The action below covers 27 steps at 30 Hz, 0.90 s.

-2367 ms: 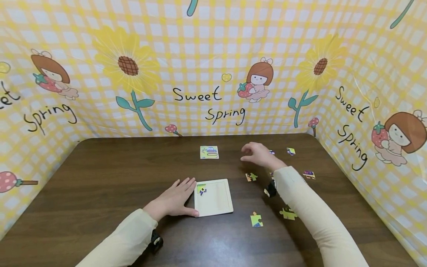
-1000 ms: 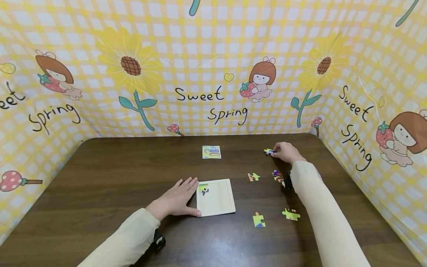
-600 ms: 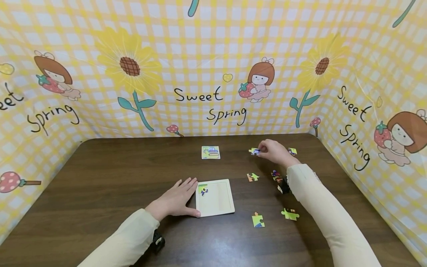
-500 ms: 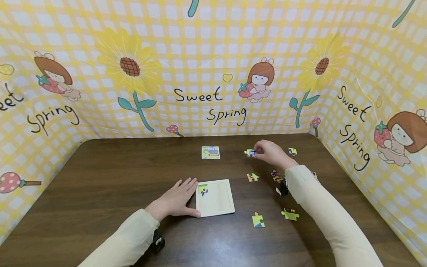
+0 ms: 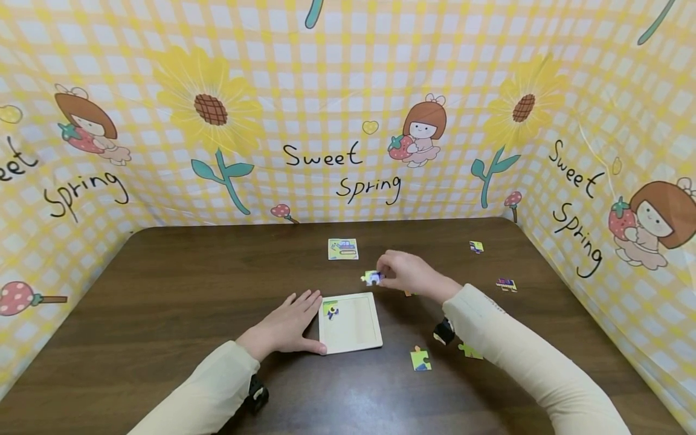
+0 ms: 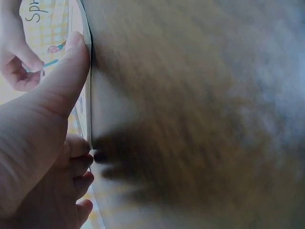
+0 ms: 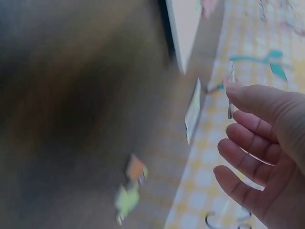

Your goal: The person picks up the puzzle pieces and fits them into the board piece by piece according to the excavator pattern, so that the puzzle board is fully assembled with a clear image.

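Between thumb and fingers my right hand [image 5: 408, 272] pinches a jigsaw puzzle piece [image 5: 372, 278], yellow-green and blue. It is beyond the top right corner of a pale square puzzle tray [image 5: 353, 335]. Seen edge-on in the right wrist view, the held puzzle piece [image 7: 231, 71] stands upright at the thumb tip. One puzzle piece [image 5: 330, 310] lies in the tray's top left corner. My left hand [image 5: 283, 323] rests against the tray's left side, fingers spread and fairly straight. In the left wrist view, the left thumb [image 6: 74, 62] touches the tray's edge.
A small picture card [image 5: 343, 249] lies beyond the tray. Loose puzzle pieces lie to the right: one far back [image 5: 476, 246], a purple one [image 5: 506, 284], a green one [image 5: 420, 360] and one partly under the sleeve [image 5: 470, 351]. A checked cloth [image 5: 304, 121] surrounds the dark table.
My right hand has picked up the puzzle piece from the back right, then carried it left and nearer to the tray. My left hand has stayed at the tray's left side.
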Tool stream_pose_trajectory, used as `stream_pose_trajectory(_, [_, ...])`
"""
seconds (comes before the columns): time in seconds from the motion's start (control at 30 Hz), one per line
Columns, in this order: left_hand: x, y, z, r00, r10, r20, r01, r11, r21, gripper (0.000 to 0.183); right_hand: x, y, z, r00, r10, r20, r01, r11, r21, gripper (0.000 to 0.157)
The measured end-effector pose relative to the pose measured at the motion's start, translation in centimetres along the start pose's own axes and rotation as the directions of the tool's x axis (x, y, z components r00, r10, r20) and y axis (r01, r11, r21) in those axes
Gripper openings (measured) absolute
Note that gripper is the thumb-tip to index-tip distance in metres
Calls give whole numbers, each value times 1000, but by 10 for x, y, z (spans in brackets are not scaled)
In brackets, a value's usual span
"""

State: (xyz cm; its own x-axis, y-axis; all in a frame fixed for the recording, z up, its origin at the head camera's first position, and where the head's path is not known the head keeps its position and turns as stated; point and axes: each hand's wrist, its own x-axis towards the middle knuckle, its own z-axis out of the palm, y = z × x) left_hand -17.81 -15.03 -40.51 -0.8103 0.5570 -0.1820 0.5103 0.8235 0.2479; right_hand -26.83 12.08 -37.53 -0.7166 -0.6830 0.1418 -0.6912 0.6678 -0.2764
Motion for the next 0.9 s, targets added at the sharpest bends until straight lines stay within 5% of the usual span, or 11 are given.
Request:
stream_pose_trajectory(0.33, [0,-1,0,1000,-6,6,6,1000,1,98,4,-29,27,991,-80,112,81,997,0,15])
stream_pose_trajectory(0.9, [1,-1,0,1000,10,-9,-10,1000,13,98,15,-41,42,986,-107,129,108,994,-3,17])
